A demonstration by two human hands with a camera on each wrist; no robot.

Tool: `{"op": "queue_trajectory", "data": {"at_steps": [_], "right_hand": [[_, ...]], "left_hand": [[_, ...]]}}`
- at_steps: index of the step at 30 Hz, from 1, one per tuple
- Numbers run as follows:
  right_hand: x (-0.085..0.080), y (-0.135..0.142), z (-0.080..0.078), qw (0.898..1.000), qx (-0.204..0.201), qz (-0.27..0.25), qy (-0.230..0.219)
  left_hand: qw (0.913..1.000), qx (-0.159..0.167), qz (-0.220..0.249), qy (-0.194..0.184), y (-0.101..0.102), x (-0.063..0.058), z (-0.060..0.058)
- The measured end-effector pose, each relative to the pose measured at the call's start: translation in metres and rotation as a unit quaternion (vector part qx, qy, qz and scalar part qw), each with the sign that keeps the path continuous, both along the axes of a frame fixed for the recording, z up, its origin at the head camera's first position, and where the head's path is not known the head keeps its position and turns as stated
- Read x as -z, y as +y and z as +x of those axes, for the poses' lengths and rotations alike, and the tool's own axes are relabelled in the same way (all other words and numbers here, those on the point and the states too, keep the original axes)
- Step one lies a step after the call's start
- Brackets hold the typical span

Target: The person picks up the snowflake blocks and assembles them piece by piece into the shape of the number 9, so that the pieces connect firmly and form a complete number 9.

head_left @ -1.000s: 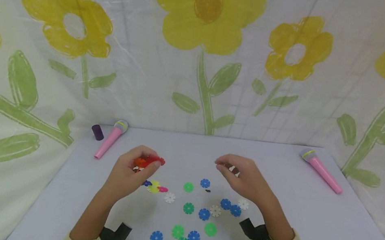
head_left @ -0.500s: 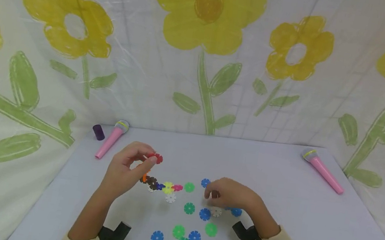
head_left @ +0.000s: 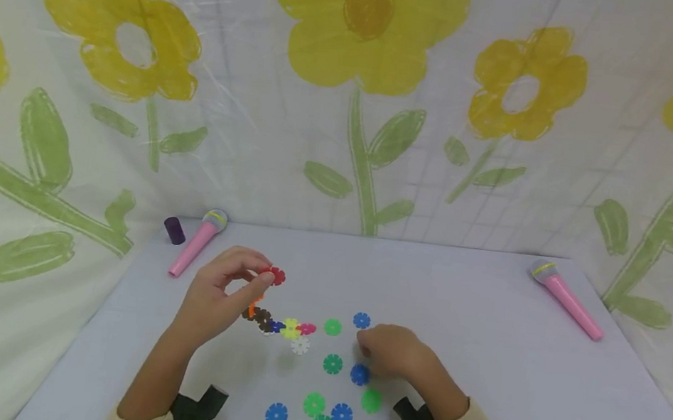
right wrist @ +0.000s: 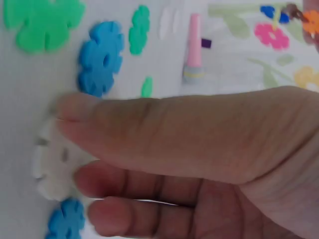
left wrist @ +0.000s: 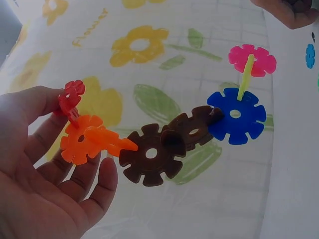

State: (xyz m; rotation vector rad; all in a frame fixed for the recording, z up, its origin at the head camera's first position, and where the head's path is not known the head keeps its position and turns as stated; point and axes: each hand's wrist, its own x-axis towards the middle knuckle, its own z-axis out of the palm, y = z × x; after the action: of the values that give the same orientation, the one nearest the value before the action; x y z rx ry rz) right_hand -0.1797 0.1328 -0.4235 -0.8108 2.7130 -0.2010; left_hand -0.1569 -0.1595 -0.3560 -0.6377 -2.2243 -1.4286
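Between thumb and fingers, my left hand (head_left: 217, 301) pinches the red end of a chain of notched plastic flower discs. In the left wrist view it runs from the red disc (left wrist: 72, 94) through orange (left wrist: 74, 149) and brown (left wrist: 144, 169) to blue (left wrist: 234, 127), a yellow disc (left wrist: 245, 79) seen edge-on, and pink (left wrist: 259, 62). Low over the table, my right hand (head_left: 397, 353) has its fingers bent at a white disc (right wrist: 52, 169). Its thumb overlaps that disc's edge; blur hides whether it pinches it. Blue discs (right wrist: 107, 55) lie on either side.
Loose green discs (head_left: 333, 364), blue discs (head_left: 277, 415) and a white disc (head_left: 300, 345) lie on the white table (head_left: 541, 411). Farther back are a pink toy microphone (head_left: 191, 251), a purple cylinder (head_left: 175, 231) and another microphone (head_left: 571, 304). A flower-printed curtain (head_left: 222, 151) hangs behind.
My right hand has come down and forward onto the discs near the middle. The left hand's grip has shifted to the chain's red end, and the chain now stretches out to the right.
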Motion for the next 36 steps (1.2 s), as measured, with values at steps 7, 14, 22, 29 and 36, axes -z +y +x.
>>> {"op": "queue_trajectory", "data": {"at_steps": [7,14,22,29,36], "right_hand": [[-0.004,0.012,-0.003,0.999,0.033,0.014,-0.032],[-0.006,0.019,-0.011,0.998,0.019,-0.033,-0.051],[-0.024,0.028,-0.022,0.948,-0.028,-0.287,-0.136],[-0.039,0.019,-0.012,0.87,-0.063,-0.466,-0.148],[-0.046,0.011,0.0,0.825,-0.066,-0.523,-0.205]], "left_hand": [[0.9999,-0.001,-0.015,0.002,0.0,0.002,-0.001],[0.9995,0.024,-0.019,-0.001,0.004,0.006,-0.002],[0.9977,0.058,-0.035,0.0,0.011,0.011,-0.003],[0.9947,0.093,-0.043,0.002,0.022,0.018,-0.001],[0.9884,0.135,-0.068,0.012,0.039,0.023,0.003]]}}
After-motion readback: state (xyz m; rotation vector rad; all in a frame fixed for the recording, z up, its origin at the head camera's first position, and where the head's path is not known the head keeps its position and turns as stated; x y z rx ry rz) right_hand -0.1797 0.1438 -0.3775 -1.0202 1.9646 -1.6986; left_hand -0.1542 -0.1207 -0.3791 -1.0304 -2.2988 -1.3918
